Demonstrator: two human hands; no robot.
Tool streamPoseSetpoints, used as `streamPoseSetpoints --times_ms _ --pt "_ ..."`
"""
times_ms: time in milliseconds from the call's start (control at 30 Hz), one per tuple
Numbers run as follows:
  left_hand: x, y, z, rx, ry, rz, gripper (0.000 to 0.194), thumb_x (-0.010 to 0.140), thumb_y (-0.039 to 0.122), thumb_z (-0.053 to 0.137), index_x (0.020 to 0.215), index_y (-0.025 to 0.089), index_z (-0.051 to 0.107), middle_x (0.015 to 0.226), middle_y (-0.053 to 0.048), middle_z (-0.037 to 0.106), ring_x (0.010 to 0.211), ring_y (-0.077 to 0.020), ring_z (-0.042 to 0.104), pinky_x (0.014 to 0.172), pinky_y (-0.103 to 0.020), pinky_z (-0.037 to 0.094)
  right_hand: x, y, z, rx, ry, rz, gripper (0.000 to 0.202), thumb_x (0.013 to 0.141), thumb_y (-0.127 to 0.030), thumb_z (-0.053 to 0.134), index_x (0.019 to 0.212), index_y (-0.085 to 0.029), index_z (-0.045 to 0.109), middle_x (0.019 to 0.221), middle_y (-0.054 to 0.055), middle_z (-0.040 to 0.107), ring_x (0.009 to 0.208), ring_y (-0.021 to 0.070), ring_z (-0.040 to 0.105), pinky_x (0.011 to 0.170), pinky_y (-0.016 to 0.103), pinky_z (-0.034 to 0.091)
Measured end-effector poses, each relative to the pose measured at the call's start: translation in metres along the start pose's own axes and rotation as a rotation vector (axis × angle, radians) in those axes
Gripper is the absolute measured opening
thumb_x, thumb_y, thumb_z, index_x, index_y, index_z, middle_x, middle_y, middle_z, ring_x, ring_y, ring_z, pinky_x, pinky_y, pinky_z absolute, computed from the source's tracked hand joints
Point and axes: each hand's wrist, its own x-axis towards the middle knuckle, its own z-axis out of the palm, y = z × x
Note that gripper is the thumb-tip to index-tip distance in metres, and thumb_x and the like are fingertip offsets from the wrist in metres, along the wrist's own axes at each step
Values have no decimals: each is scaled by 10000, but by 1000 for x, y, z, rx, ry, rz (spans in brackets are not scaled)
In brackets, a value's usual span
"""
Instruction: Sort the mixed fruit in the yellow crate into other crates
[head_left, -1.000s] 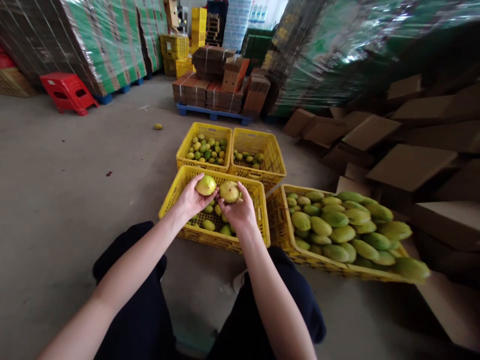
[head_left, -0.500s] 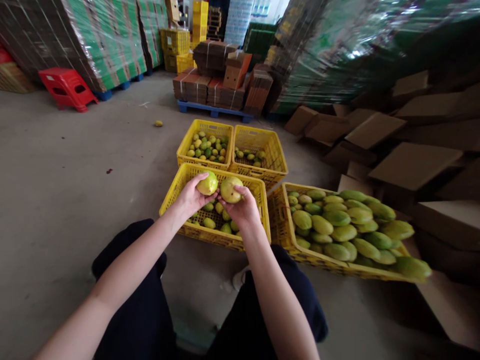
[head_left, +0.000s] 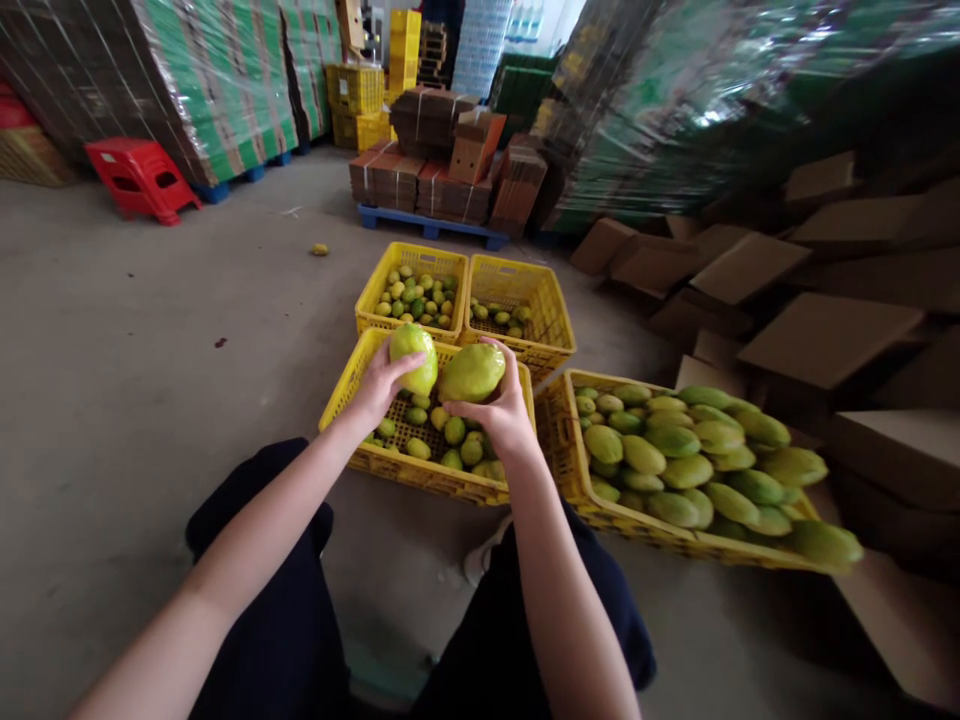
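My left hand (head_left: 382, 382) is closed round a yellow-green fruit (head_left: 415, 358), held upright. Beside it, my right hand (head_left: 506, 405) grips another yellow-green fruit (head_left: 472, 373), lying sideways between thumb and fingers. Both fruits are above the near yellow crate (head_left: 420, 481), which has several smaller green and yellow fruits (head_left: 454, 431) at its bottom. Two more yellow crates stand just behind: the left one (head_left: 363, 300) holds many small fruits, the right one (head_left: 553, 310) only some. To the right, a yellow crate (head_left: 637, 522) is heaped with large green-yellow fruits (head_left: 686, 470).
Cardboard boxes (head_left: 829, 335) lie piled at the right. Behind the crates, stacked cardboard (head_left: 454, 192) rests on a blue pallet (head_left: 431, 222). A red stool (head_left: 142, 180) stands at the back left, and a single fruit (head_left: 320, 249) lies on the floor.
Both fruits have been turned in my hands, the right one now showing its long side. My right hand has moved slightly right, and its fingers have spread wider round the fruit.
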Motion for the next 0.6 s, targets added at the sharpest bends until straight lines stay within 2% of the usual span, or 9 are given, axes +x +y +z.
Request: streamPoseSetpoints --times_ms 100,200,300,400,600 --pt "-5 4 3 108 -72 148 596 529 25 865 1064 242 715 1097 3 742 1097 -190 658 951 -253 499 -2 -2 -2 -131 61 -111 768 453 26 803 1132 -306 669 1142 -12 671 1084 224 606 936 359 567" --pt "-9 5 4 175 -126 249 640 477 -67 837 1028 241 731 1155 -6 725 1222 -220 609 1072 -290 440 -4 -2 -2 -219 147 -124 727 429 62 789 1055 -291 676 1031 -26 677 1066 236 603 1003 406 525" --pt "-11 6 5 220 -123 259 621 452 -104 802 981 216 738 1135 -24 713 1263 -255 583 1133 -340 400 -5 -1 -2 -209 159 -131 665 439 77 777 994 -273 676 978 -40 672 1037 221 603 995 385 517" --pt "-13 8 8 279 -131 261 594 448 -113 781 945 209 738 1112 -26 707 1264 -270 573 1148 -370 385 -6 1 -2 -173 183 -139 621 470 64 776 984 -271 675 980 -40 672 1089 219 592 996 358 511" --pt "-15 8 8 375 -185 295 505 493 -56 791 916 217 747 1059 -25 704 1177 -269 596 1130 -395 396 -6 3 3 -267 130 -127 628 467 36 736 1002 -291 692 1015 -37 694 1087 252 604 1080 422 466"
